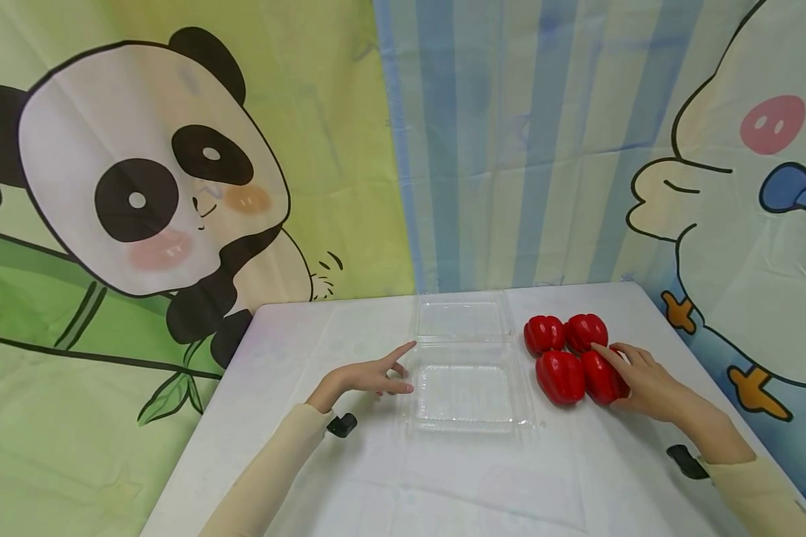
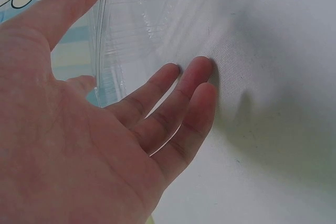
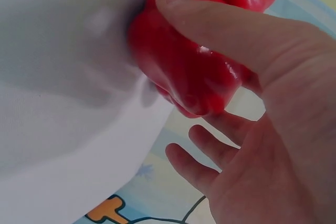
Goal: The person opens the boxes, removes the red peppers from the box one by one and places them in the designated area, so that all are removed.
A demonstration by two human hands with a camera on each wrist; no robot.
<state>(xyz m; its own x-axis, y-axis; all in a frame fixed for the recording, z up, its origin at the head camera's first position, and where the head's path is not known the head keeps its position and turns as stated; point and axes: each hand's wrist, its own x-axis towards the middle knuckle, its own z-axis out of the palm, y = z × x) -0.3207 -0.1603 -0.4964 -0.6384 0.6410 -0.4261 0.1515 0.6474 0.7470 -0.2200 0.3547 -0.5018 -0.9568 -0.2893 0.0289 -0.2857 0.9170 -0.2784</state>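
Observation:
In the head view a clear plastic clamshell container (image 1: 466,395) lies with its lid (image 1: 462,319) folded back. My left hand (image 1: 376,375) is at its left side, two digits stretched to the edge. The left wrist view shows the other fingers (image 2: 191,114) loosely bent over the white surface, beside the container wall (image 2: 107,30). To the right, my right hand (image 1: 654,384) grips a red bell pepper (image 1: 601,379). Seen from the right wrist, the thumb (image 3: 210,22) lies across that pepper (image 3: 178,66), one finger goes behind it, and two other fingers are off it.
Three more red bell peppers stand close to the gripped one: one front left (image 1: 560,378), one back left (image 1: 544,334) and one back right (image 1: 586,330). The white table (image 1: 483,485) ends at a printed cloth backdrop (image 1: 336,149) with cartoon animals.

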